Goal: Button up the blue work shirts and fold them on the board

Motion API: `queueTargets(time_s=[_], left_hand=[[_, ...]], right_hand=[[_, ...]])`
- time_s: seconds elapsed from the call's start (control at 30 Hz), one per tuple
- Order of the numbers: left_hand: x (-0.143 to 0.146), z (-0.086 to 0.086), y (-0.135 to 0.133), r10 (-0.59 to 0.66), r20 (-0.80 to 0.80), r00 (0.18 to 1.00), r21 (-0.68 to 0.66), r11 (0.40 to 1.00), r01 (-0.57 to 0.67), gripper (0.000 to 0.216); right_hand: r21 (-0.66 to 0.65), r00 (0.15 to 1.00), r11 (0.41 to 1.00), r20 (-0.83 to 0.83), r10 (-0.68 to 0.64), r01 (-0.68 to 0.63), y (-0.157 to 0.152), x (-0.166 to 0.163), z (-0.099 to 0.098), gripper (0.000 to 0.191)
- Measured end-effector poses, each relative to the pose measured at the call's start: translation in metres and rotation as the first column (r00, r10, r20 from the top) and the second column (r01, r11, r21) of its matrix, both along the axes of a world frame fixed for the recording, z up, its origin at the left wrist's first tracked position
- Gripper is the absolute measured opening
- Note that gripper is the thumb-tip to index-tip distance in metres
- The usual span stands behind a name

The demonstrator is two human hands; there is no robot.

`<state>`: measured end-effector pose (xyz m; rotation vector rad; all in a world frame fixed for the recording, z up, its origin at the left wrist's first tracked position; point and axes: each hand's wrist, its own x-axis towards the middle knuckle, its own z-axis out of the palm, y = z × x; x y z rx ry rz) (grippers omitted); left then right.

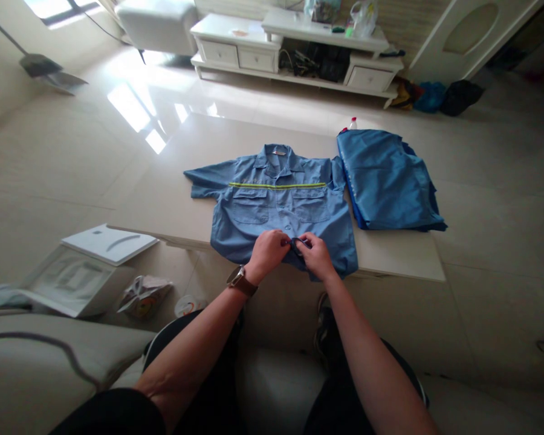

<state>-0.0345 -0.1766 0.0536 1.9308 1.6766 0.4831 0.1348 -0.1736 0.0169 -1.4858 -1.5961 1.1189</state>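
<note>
A light-blue, short-sleeved cloth shirt (278,202) with a yellow chest stripe lies spread mid-frame on a pale, flat table (399,251); below centre, the left hand's (268,251) fingertips pinch together at its lower front, their hold unclear; the right hand's (318,255) fingers grip a small, dark, looped tool (294,244); right of centre sits a folded blue fabric stack (387,181).

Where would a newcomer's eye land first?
On the short-sleeved blue fabric shirt with a yellow chest stripe, spread on the low pale table. The bare left hand and right hand work at its lower front. Next, the folded deeper-blue fabric pile, right of the shirt in view.
</note>
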Motion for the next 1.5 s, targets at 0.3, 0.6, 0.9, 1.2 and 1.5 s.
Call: queueTargets(time_s=[0.3,0.6,0.9,1.2,1.5], left_hand=[[0.003,-0.005,-0.001,-0.05,-0.015,0.999,0.045,0.998,0.051,0.025],[0.0,-0.006,-0.001,-0.041,-0.006,0.999,0.091,0.995,0.041,0.019],[0.001,-0.009,0.001,-0.101,0.129,0.986,0.112,0.99,0.087,0.018],[-0.027,-0.009,0.005,-0.191,0.011,0.982,-0.216,0.958,0.188,0.011],[-0.024,-0.026,-0.003,-0.21,-0.294,0.933,-0.325,0.939,0.109,0.029]], right_hand=[[-0.078,0.996,0.995,-0.058,-0.07,0.065,0.0,-0.006,-0.001,0.027],[-0.264,0.948,0.962,-0.282,-0.149,0.073,-0.001,-0.006,0.001,0.037],[-0.318,0.887,0.934,-0.367,-0.279,0.162,0.003,-0.007,-0.005,0.037],[-0.122,0.902,0.986,0.43,-0.046,0.109,0.006,0.026,0.002,0.023],[-0.264,0.954,0.959,0.246,0.172,-0.105,0.004,0.032,0.002,0.05]])
